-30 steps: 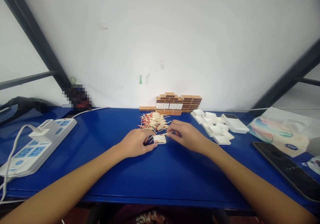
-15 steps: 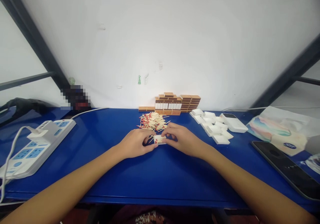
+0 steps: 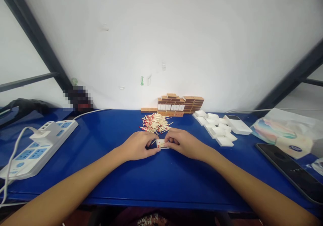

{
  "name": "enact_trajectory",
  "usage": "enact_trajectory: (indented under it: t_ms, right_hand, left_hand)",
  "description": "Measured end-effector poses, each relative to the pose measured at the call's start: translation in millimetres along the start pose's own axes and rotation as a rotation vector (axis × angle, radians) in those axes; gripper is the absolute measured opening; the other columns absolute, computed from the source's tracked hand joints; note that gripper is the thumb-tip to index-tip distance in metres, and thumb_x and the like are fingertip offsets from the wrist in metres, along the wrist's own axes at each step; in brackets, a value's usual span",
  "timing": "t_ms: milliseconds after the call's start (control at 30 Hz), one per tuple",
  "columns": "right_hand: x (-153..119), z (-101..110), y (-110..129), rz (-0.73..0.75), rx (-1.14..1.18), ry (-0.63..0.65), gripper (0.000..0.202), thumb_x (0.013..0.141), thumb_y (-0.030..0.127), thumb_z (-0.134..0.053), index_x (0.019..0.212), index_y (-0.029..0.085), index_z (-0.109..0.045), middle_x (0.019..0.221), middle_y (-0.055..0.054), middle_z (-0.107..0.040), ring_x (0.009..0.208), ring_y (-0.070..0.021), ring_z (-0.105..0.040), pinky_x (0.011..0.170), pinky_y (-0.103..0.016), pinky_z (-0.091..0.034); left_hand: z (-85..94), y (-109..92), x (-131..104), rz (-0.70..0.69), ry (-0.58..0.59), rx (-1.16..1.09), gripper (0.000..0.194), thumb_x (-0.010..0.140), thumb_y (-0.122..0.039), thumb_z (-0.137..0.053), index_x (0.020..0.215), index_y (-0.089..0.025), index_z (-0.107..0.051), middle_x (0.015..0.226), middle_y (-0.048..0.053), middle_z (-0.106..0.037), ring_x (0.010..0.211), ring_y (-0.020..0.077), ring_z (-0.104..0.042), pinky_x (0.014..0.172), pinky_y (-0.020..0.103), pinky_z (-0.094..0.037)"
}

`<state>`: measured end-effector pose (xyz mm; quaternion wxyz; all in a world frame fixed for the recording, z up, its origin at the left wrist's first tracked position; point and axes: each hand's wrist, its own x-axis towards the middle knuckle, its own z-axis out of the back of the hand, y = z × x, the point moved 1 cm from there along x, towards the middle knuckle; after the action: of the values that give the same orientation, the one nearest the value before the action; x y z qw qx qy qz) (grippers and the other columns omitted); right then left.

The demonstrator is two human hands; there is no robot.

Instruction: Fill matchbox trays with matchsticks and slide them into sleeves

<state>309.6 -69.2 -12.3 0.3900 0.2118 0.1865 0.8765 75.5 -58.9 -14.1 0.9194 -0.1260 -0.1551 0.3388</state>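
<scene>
A small white matchbox tray (image 3: 161, 143) with a few matches in it lies on the blue table between my hands. My left hand (image 3: 140, 146) grips the tray's left end between thumb and fingers. At its right end, my right hand (image 3: 183, 143) has thumb and fingertips pinched together over the tray; what they pinch is too small to make out. Just beyond my hands lies a heap of loose red-tipped matches (image 3: 155, 121). Brown matchboxes (image 3: 171, 114) stand stacked against the wall behind the heap.
Several white trays (image 3: 218, 131) lie right of the heap, beside a white device (image 3: 238, 125). A phone (image 3: 287, 168) and a tissue pack (image 3: 290, 143) are at the right. A power strip (image 3: 40, 152) with a cable occupies the left. The blue table (image 3: 156, 182) has metal bars behind.
The matches in the tray now lie more along its length. My right fingers have shifted slightly along the tray. The whole view has moved a little.
</scene>
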Motion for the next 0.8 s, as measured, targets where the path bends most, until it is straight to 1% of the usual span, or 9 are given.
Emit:
enact_trajectory:
  t_ms: [67,233,400,500,567,667,800]
  right_hand:
    - [-0.1,0.8,-0.9,0.013,-0.001,-0.009,0.01,0.096,0.026,-0.066,0.088,0.02,-0.068,0.08,-0.001,-0.059,0.076,-0.0156,-0.055,0.066,-0.026,-0.039]
    - [-0.6,1.6,0.5,0.046,-0.044,-0.009,0.012,0.095,0.023,-0.066,0.084,0.018,-0.07,0.081,-0.001,-0.057,0.073,-0.014,-0.053,0.064,-0.026,-0.037]
    - [-1.9,0.9,2.4,0.083,-0.054,-0.029,0.021,0.099,0.029,-0.06,0.083,0.018,-0.069,0.08,-0.002,-0.058,0.071,-0.0138,-0.052,0.063,-0.026,-0.037]
    - [-1.9,-0.3,1.4,0.104,-0.071,-0.059,0.025,0.101,0.028,-0.057,0.08,0.018,-0.067,0.081,-0.003,-0.058,0.072,-0.0141,-0.053,0.064,-0.026,-0.038]
    - [-1.4,-0.5,0.0,0.1,-0.092,-0.097,0.024,0.101,0.026,-0.057,0.08,0.018,-0.065,0.081,-0.002,-0.058,0.072,-0.0141,-0.053,0.064,-0.026,-0.038]
    - [-0.1,1.1,-3.4,0.08,-0.127,-0.158,0.019,0.101,0.024,-0.056,0.085,0.018,-0.065,0.082,-0.002,-0.06,0.073,-0.0144,-0.054,0.065,-0.026,-0.038]
    - [1.6,5.0,-9.5,0.007,-0.166,-0.206,0.016,0.101,0.023,-0.055,0.09,0.019,-0.066,0.081,-0.002,-0.06,0.072,-0.0152,-0.054,0.065,-0.027,-0.038]
  left_hand:
    - [0.3,-0.2,-0.2,0.0,-0.009,0.004,0.022,0.091,-0.043,-0.065,0.095,-0.021,-0.064,0.072,-0.003,-0.058,0.062,0.0128,-0.053,0.059,0.026,-0.034]
    - [0.9,-0.9,-0.2,0.0,-0.017,0.01,0.022,0.091,-0.042,-0.065,0.096,-0.021,-0.063,0.072,-0.003,-0.059,0.062,0.0131,-0.052,0.058,0.026,-0.032]
    - [0.4,-0.5,-0.2,-0.002,-0.024,0.005,0.021,0.091,-0.041,-0.065,0.093,-0.021,-0.062,0.073,-0.003,-0.059,0.062,0.0128,-0.053,0.058,0.026,-0.032]
    - [0.1,0.5,-0.3,-0.007,-0.027,0.001,0.021,0.091,-0.041,-0.065,0.096,-0.021,-0.063,0.073,-0.003,-0.058,0.062,0.0126,-0.053,0.058,0.026,-0.032]
    - [0.1,1.0,-0.1,-0.012,-0.02,-0.001,0.021,0.091,-0.042,-0.065,0.098,-0.021,-0.064,0.072,-0.004,-0.058,0.062,0.0125,-0.053,0.058,0.026,-0.033]
    - [0.7,0.8,0.1,-0.016,-0.008,-0.009,0.021,0.091,-0.041,-0.066,0.1,-0.022,-0.065,0.071,-0.004,-0.056,0.061,0.0121,-0.053,0.058,0.026,-0.033]
    - [1.2,0.0,0.0,-0.019,-0.007,-0.016,0.023,0.092,-0.042,-0.065,0.103,-0.022,-0.066,0.07,-0.004,-0.056,0.061,0.0121,-0.053,0.059,0.025,-0.034]
